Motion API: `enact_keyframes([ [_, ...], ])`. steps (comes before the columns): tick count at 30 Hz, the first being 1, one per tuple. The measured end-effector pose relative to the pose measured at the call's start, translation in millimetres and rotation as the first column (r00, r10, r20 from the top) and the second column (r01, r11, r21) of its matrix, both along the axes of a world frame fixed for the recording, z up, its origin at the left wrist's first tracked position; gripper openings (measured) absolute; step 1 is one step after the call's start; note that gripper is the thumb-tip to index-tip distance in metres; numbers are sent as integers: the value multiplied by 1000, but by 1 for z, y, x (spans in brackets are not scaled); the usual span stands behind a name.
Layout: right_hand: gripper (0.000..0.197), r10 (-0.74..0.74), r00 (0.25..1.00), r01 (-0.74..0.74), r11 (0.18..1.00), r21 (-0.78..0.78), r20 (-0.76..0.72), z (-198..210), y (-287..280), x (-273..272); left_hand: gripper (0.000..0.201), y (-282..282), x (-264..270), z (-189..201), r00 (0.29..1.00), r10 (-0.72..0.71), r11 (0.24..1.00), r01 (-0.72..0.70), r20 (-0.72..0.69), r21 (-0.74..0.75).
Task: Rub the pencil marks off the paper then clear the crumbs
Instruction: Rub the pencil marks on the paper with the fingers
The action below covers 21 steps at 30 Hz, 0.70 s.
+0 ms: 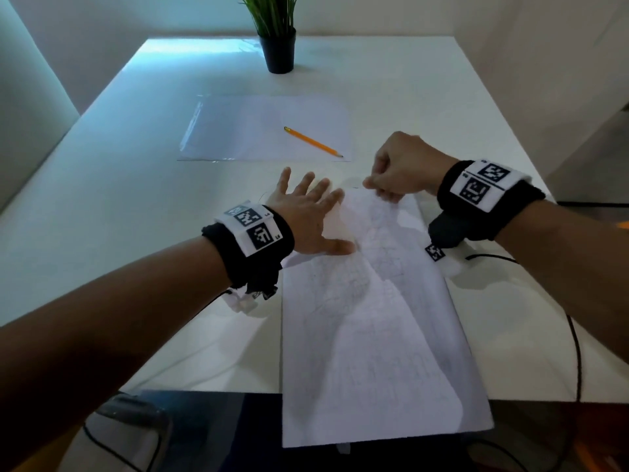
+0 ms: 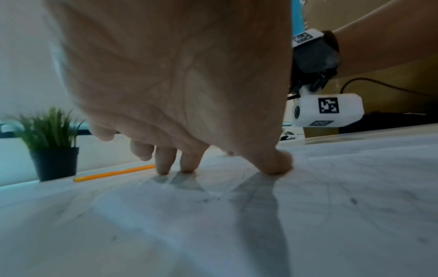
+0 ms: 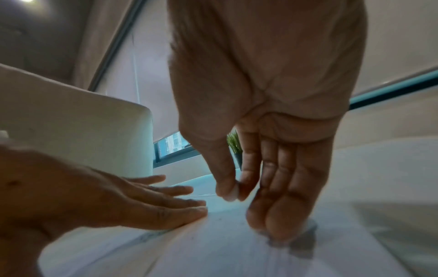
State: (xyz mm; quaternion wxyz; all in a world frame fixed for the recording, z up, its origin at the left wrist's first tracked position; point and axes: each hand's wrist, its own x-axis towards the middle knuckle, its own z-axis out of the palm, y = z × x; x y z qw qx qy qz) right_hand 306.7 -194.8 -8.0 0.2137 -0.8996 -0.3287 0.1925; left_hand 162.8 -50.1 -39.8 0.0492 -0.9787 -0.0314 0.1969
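A white paper (image 1: 374, 335) with faint pencil marks lies on the table (image 1: 136, 199), its near end hanging over the front edge. My left hand (image 1: 306, 209) presses flat on the sheet's far left corner with fingers spread; the fingertips (image 2: 163, 169) and thumb touch the paper (image 2: 213, 224). At the sheet's far edge my right hand (image 1: 374, 187) pinches a small white eraser (image 3: 231, 195) between thumb and index finger, while the other fingers (image 3: 282, 215) reach down to the paper (image 3: 237, 253). A few dark specks (image 2: 353, 200) dot the sheet.
An orange pencil (image 1: 313, 142) lies on a second sheet (image 1: 245, 131) further back. A potted plant (image 1: 279, 46) stands at the table's far edge. A black cable (image 1: 575, 335) runs along the right side. A chair back (image 1: 136, 413) shows below the front edge.
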Motion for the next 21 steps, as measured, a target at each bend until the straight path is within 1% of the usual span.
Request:
enact_keyframes([
  [1,25,-1,998,-1,1000,-29,-63,-2,-5,-1,127,-3,-2,1,1000,-14,1000,13,21,12],
  [2,27,28,996,-33,998,-61,-82,-6,-9,-2,135,-6,-3,3,998,-40,999,39,40,29],
  [3,28,74,995,-81,993,-85,-73,-11,-12,-3,138,-7,-4,4,996,-74,997,72,51,39],
  [4,27,121,992,-125,987,-98,-44,-15,-15,-6,134,-6,-5,7,993,-102,995,101,60,24],
  [5,25,161,987,-162,982,-96,-17,-16,-18,-8,120,-2,-5,9,990,-116,993,118,78,-21],
  [7,21,230,973,-228,969,-89,6,-15,-18,-12,77,12,-1,15,985,-108,978,129,131,-163],
  [8,20,259,966,-257,961,-103,7,-14,-17,-12,59,21,1,17,983,-96,963,132,159,-234],
  [9,19,283,959,-281,953,-115,6,-13,-16,-12,53,28,4,17,979,-85,946,137,183,-295],
  [10,17,297,955,-295,947,-126,3,-12,-14,-11,59,34,7,17,978,-84,930,146,192,-337],
  [11,15,306,952,-303,944,-131,4,-10,-13,-10,71,39,11,16,979,-96,921,156,180,-357],
  [13,12,287,957,-280,954,-105,48,-10,-11,-11,96,44,20,14,988,-122,922,149,98,-358],
  [14,10,261,961,-256,964,-67,87,-12,-10,-13,103,46,26,13,991,-133,929,137,36,-343],
  [16,8,202,965,-208,978,15,165,-17,-6,-24,108,50,40,11,982,-168,946,137,-83,-292],
  [17,7,177,967,-188,981,44,182,-19,-4,-29,110,50,46,12,974,-189,953,151,-124,-264],
  [21,8,46,988,-63,991,116,145,-22,6,-37,116,46,61,15,946,-243,964,211,-214,-163],
])
